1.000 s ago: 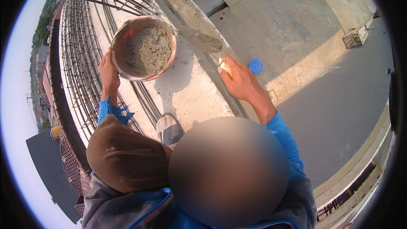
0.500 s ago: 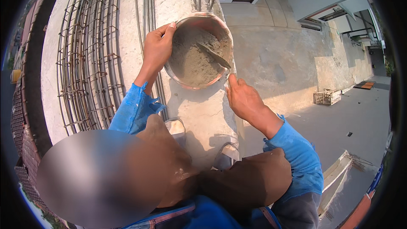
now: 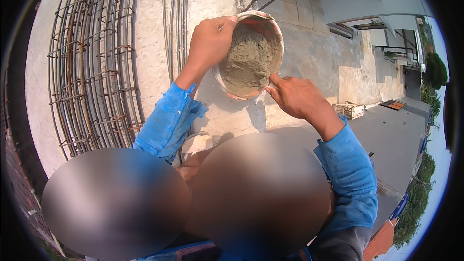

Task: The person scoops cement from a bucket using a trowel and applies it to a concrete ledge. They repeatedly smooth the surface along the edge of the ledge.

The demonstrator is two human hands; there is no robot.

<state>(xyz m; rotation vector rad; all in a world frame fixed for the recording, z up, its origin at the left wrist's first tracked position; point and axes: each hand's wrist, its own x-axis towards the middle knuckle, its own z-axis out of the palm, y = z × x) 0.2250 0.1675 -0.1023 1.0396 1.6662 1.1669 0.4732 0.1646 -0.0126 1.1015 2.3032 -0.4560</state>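
Your left hand (image 3: 211, 42) grips the bucket (image 3: 277, 42); what your right hand (image 3: 300, 98) holds is unclear. The mortar (image 3: 249, 62) seems heavy: clasp opposite rims.

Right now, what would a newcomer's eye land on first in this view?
Likely the bucket of grey, mortar-like mix in the upper middle, with the left hand gripping its upper left rim and the right hand at its lower right edge. Next, the long rebar cages lying on pale concrete at the left.
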